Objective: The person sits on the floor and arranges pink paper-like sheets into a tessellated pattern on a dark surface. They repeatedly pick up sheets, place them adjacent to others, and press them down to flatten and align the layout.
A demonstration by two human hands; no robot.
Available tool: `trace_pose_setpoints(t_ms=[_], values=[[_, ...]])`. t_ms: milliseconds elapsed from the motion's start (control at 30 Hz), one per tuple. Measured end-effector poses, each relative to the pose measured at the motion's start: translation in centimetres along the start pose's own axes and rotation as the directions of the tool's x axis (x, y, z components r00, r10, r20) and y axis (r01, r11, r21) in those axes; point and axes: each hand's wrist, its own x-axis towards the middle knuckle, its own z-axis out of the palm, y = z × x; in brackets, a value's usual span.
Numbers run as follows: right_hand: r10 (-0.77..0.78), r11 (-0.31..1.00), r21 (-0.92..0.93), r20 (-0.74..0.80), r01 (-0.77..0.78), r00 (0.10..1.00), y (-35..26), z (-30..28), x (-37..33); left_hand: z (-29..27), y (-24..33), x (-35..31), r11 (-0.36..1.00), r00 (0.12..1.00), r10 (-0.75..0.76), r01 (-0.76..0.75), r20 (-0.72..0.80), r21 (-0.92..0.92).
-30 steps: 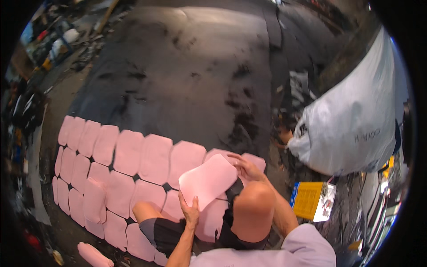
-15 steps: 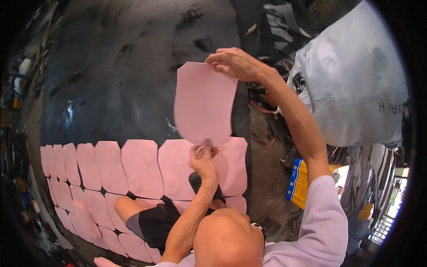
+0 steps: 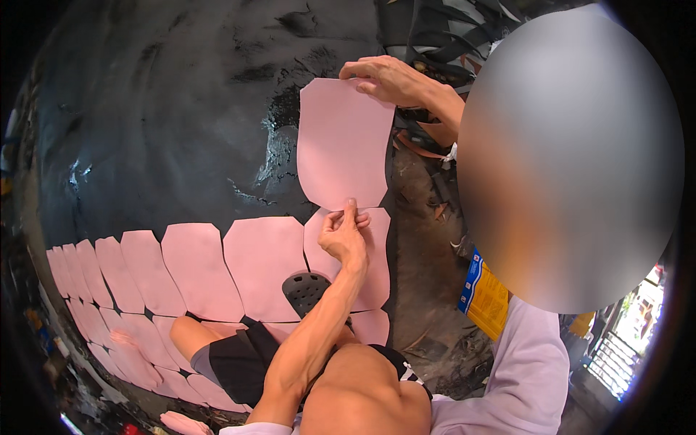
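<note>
You are holding a pink sheet up over the dark, wet-looking floor, stretched between your two hands. Your left hand is pinching its lower edge, with thumb and fingertips closed on the rounded bottom of the sheet. Your right hand is gripping the top right corner, fingers curled over the edge, with the forearm running off toward the right. The sheet is hanging roughly upright in the view, its flat top near the upper middle and its curved end just above the row of similar pink sheets lying side by side on the floor. That row is curving from the far left across to the middle, with a second row below it, the pieces lying close with thin dark gaps between them. The sheet's lower edge is sitting just above the rightmost laid piece, which your left hand is partly covering. A dark perforated shoe is resting on the laid sheets below your left wrist, beside your bare knee and dark shorts. A yellow and blue packet is lying on the ground to the right.
</note>
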Motion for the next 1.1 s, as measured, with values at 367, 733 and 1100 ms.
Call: trace_pose_setpoints(t_ms=[367, 733, 1100], values=[[0.049, 0.998, 0.041, 0.046, -0.051, 0.998, 1.8, 1.5, 3.5, 1.5, 1.5, 0.3, 0.993, 0.994, -0.01, 0.023, -0.109, 0.117], [0.159, 0.985, 0.085, -0.071, -0.153, 0.985, 4.0, 3.4, 2.3, -0.8, 0.9, 1.2, 0.679, 0.913, 0.369, -0.393, 0.174, 0.62], [-0.178, 0.949, -0.269, -0.024, 0.166, 0.984, -4.2, 14.8, 0.0, -6.7, 4.8, 4.3, -0.143, 0.484, 0.231, -0.841, 0.844, 0.521]])
